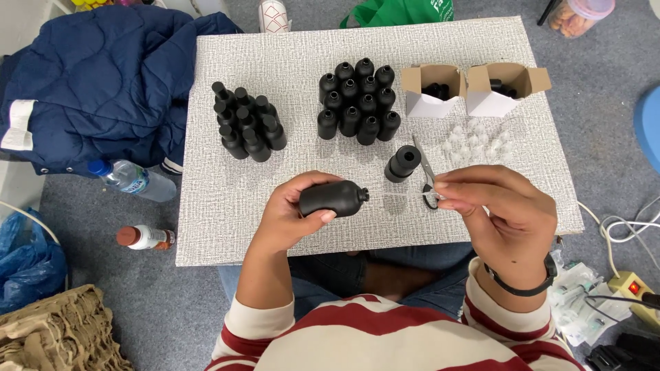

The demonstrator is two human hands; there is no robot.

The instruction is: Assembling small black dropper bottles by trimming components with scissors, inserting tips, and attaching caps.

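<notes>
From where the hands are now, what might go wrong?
The left hand holds a black bottle sideways by its body, so it might slip or roll out. The right hand pinches something tiny and clear that could easily drop. The scissors lie right by the right hand, a possible snag.

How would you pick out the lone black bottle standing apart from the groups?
On the grey textured board, look below the right cluster of black bottles. The lone bottle stands beside the scissors; unlike its capped neighbours, its mouth is open.
</notes>
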